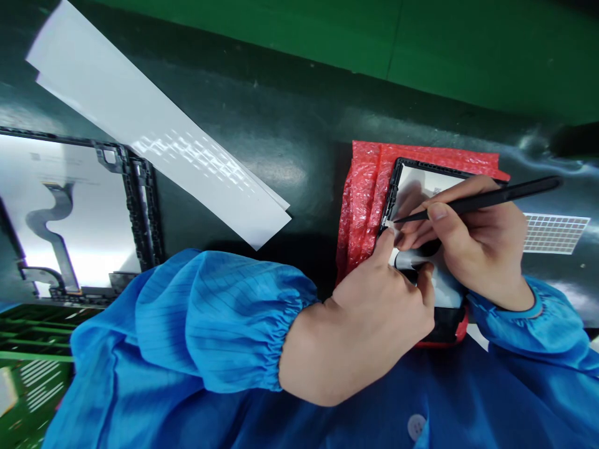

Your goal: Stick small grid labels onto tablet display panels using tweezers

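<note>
Only the head view here. Right of centre, a small panel (pixel 414 179) with a black frame lies on red bubble wrap (pixel 362 193) on the dark table (pixel 290 125).

The right hand (pixel 480 249) comes in from the right. Its thumb and fingers are pinched tight round a black stylus (pixel 486 198), held like a pen. The stylus tip sits at the panel's left edge.

The left hand (pixel 369 318) is lower centre and loosely curled. Its index finger reaches to that same edge, right beside the tip, and its thumb rests on the panel. I can't tell if it's actually gripping anything.

Both arms are in blue sleeves (pixel 210 312). Long white strips (pixel 154 131) run across the upper left. A bigger panel (pixel 70 212) sits at the left edge with a green tray (pixel 28 362) below it. A grid sheet (pixel 555 232) lies at far right.
</note>
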Tool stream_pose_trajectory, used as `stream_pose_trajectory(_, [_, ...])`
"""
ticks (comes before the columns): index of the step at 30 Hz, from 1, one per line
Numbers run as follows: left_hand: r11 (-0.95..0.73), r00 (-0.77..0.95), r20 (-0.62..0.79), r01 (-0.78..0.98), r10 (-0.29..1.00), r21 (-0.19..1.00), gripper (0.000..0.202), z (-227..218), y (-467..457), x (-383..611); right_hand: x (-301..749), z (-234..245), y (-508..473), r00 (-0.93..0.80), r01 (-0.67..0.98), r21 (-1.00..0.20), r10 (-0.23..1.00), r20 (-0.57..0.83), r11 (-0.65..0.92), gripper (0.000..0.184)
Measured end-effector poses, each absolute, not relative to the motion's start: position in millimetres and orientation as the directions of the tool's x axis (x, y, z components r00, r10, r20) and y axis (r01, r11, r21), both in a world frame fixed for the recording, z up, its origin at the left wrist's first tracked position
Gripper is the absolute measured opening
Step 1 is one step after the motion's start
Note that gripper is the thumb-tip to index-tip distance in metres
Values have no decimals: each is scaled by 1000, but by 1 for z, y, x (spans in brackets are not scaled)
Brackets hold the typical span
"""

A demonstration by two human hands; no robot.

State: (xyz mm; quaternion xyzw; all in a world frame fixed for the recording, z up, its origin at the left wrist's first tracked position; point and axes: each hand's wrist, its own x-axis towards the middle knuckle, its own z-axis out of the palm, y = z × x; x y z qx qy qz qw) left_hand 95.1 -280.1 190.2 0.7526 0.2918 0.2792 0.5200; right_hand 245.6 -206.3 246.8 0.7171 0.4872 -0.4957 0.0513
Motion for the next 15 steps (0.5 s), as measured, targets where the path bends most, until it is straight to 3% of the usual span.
stream_pose_trajectory(11, [-312, 712, 147, 105, 686, 944, 32, 181, -276, 95, 246, 244, -204, 84, 755, -356, 621, -779, -550, 10])
stream_pose_trajectory(15, [-346, 740, 188, 64, 645, 936, 37, 176, -270, 95, 241, 245, -201, 90, 738, -428, 705, -704, -521, 14])
